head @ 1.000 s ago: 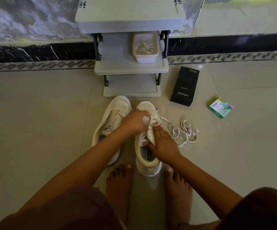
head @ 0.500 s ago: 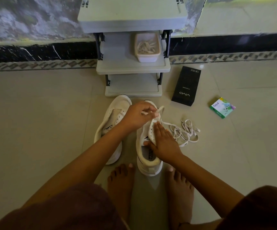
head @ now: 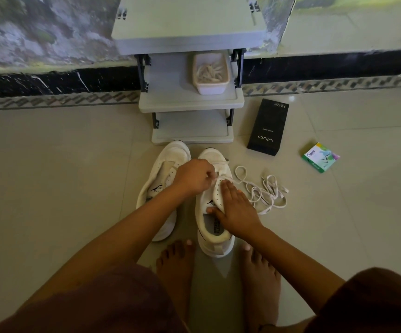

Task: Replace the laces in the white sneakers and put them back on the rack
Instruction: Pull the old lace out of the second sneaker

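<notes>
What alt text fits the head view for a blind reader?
A person's left hand pinches a lace at the eyelets of a white sneaker while the right hand rests flat on that shoe. The other sneaker sits beside it on the floor, before a grey rack.

Two white sneakers upright side by side, loose lace just right, grey rack behind

so the left sneaker and right sneaker sit side by side in front of the rack, loose laces just right of them, tub on its middle shelf
</notes>
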A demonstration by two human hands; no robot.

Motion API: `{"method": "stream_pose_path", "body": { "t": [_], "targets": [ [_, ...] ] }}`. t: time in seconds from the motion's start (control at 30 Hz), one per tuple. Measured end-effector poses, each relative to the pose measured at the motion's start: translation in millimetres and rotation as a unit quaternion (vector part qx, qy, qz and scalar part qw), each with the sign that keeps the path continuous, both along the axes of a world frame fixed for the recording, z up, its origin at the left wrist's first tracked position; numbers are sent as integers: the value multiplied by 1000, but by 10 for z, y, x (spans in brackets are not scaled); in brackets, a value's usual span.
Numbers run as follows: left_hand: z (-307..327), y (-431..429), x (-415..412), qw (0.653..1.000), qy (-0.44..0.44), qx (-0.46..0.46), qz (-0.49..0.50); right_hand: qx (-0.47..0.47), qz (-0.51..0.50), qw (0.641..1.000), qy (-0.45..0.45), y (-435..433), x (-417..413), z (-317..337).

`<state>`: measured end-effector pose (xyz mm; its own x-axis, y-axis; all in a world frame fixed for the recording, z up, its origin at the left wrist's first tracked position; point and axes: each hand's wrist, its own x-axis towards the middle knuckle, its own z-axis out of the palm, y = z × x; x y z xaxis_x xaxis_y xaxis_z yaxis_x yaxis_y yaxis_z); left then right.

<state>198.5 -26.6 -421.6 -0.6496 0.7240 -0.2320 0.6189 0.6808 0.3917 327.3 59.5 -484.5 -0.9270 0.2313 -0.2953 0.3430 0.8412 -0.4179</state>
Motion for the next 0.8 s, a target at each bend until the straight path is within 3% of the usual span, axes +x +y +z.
{"method": "stream_pose_path", "body": {
  "t": [0.07, 0.13, 0.17, 0.3, 0.4, 0.5, 0.57, 0.67, 0.73, 0.8],
  "targets": [
    [147, -19, 26, 971, -173, 158, 44, 0, 1, 1000, 2, 3, 4, -9],
    [306, 8, 48, 906, -308, 280, 71, -6, 1, 1000, 5, 0, -2, -13],
    [352, 51, 37, 896, -317, 304, 65, -8, 3, 1000, 6, 6, -5, -13],
    [331, 161, -50, 966, -118, 221, 70, -13, 3, 1000, 2, 1, -3, 3],
    [183, 133, -51, 955, -140, 221, 144, -19, -1, 1000, 6, 1, 2, 6],
    [150, 109, -50, 923, -248, 271, 113, -16, 1, 1000, 7, -8, -10, 6],
    [131, 114, -77, 938, -256, 227, 48, -18, -4, 1000, 9, -7, -7, 14],
    [5, 71, -156, 990, -136, 43, -20, -19, -11, 1000, 21, -17, 7, 14],
    [-66, 27, -163, 995, -76, -68, -19, -22, -14, 999, 24, -21, 5, 6],
    [-94, 19, -137, 994, -29, -107, -2, -17, -17, 999, 23, -27, 5, 2]
  ]
}}
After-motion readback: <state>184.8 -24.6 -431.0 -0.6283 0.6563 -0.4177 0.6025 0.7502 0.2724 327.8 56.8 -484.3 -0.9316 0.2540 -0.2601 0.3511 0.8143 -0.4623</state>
